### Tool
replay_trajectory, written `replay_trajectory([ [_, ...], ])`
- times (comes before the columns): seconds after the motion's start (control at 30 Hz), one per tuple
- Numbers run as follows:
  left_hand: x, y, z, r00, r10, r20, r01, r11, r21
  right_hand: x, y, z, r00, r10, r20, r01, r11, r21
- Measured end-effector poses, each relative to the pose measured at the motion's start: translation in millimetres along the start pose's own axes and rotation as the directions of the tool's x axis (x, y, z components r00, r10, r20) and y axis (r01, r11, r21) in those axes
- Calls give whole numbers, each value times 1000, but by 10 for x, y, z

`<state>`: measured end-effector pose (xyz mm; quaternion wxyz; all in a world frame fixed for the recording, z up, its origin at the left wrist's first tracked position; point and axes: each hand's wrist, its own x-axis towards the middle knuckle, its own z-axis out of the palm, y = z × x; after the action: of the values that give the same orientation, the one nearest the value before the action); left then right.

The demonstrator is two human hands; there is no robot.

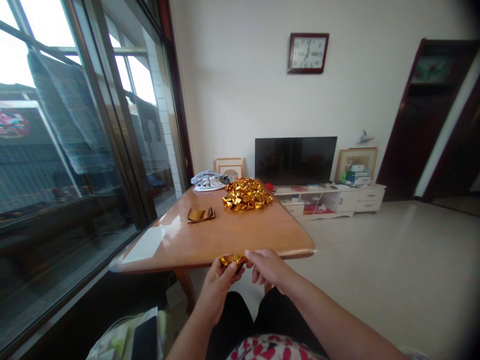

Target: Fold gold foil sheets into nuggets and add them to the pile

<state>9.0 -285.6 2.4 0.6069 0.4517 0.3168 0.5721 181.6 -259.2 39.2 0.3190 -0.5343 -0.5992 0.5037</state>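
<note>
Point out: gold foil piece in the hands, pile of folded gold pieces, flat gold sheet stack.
gold foil piece (232,260), head view, middle of the crumpled foil between both hands.
pile of folded gold pieces (246,194), head view, centre of the heap.
flat gold sheet stack (201,214), head view, top sheet's middle.

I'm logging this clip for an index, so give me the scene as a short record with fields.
setting: living room, wooden table beside a window
left hand: pinches a gold foil piece at the table's near edge
right hand: fingertips on the same piece
on table: heap of folded gold foil pieces; stack of flat gold sheets; grey cloth bundle at the far end
background: television, wall clock
</note>
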Motion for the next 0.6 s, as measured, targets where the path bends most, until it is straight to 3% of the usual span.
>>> replay_trajectory([
  [0.23, 1, 13, -57, 992, -122, -19, 111, 950, -290, -22, 35, 52, 987, -161, 8, 158, 975, 154],
  [0.6, -14, 0, -50, 975, -215, 51, 219, 906, -364, -110, -46, 81, 966, -258, 4, 249, 934, 255],
])
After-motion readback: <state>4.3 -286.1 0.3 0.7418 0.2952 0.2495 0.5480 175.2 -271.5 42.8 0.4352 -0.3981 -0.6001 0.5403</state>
